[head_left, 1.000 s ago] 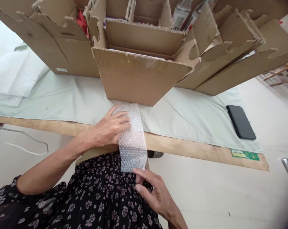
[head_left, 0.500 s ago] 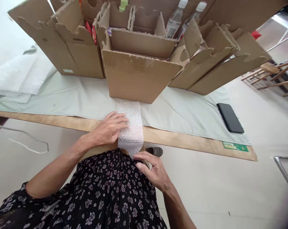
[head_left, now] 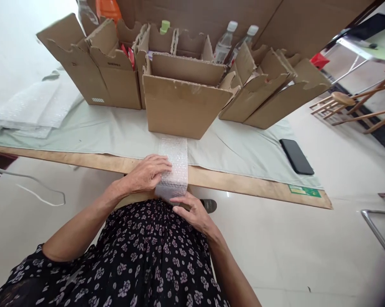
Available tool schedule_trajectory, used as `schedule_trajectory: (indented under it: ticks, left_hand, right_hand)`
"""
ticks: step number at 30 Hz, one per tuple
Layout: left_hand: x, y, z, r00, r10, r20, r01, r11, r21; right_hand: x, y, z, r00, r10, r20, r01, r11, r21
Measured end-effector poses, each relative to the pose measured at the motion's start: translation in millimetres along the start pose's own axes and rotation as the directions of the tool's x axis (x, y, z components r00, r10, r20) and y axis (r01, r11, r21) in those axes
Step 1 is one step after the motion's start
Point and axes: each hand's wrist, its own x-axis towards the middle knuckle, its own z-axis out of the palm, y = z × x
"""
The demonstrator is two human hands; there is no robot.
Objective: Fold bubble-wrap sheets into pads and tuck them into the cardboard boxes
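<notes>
A narrow strip of clear bubble wrap (head_left: pixel 176 160) lies over the table's front edge, its near end bent down toward my lap. My left hand (head_left: pixel 147 171) rests on the strip's left side, fingers stretched out and lying flat. At the lower end, my right hand (head_left: pixel 194 213) has its thumb and fingers around the hanging end, which is somewhat blurred. Just beyond the strip stands an open cardboard box (head_left: pixel 182 102).
Cardboard dividers (head_left: pixel 122 85) holding clear bottles (head_left: pixel 223 44) and other goods line the back. A stack of bubble wrap sheets (head_left: pixel 35 102) lies at the left. On the right are a black phone (head_left: pixel 296 156) and, past the table, a wooden stool (head_left: pixel 342 99).
My right hand has moved slightly up and left with the strip's hanging end, which now sits higher. My left hand stays on the strip. The camera view has shifted a little.
</notes>
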Motion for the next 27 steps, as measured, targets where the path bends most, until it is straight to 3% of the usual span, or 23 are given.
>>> schedule_trajectory:
  ticks: [3,7,12,16,19,22,24,27]
  left_hand:
    - [-0.8,-7.4,-3.9,0.999,-0.034,-0.008,0.034,0.999,-0.042]
    - [-16.1,-5.0,-20.0,0.995,-0.091,-0.035,0.087,0.992,-0.095]
    - [-57.1,29.1,-39.7,0.986,-0.166,0.023,0.168,0.970,-0.178]
    - [-65.1,58.0,-30.5,0.966,-0.257,-0.004,0.248,0.937,-0.245]
    - [-47.9,62.9,-14.1,0.896,-0.425,-0.128,0.371,0.876,-0.309]
    - [-28.1,55.3,-2.8,0.826,-0.528,-0.199,0.456,0.832,-0.316]
    - [-19.7,48.2,0.7,0.805,-0.548,-0.225,0.481,0.826,-0.293]
    - [-14.0,39.8,3.4,0.777,-0.577,-0.253,0.528,0.815,-0.238]
  right_hand:
    - [3.1,-8.9,18.1,1.000,-0.018,0.020,0.015,0.992,0.124]
    - [-9.6,-20.0,33.5,0.999,-0.014,-0.045,0.030,0.935,0.352]
    - [-13.8,-30.5,38.1,0.999,0.049,-0.018,-0.020,0.675,0.737]
    - [-2.8,-34.9,38.0,0.999,0.031,-0.016,-0.005,0.574,0.819]
    - [2.7,-36.3,36.3,0.997,0.052,-0.051,0.014,0.547,0.837]
    - [-1.7,-35.4,32.3,0.987,0.069,-0.148,0.077,0.602,0.795]
    - [-9.2,-33.9,29.8,0.959,0.059,-0.279,0.152,0.722,0.675]
    - [-17.4,-33.0,27.4,0.863,-0.138,-0.485,0.261,0.946,0.195]
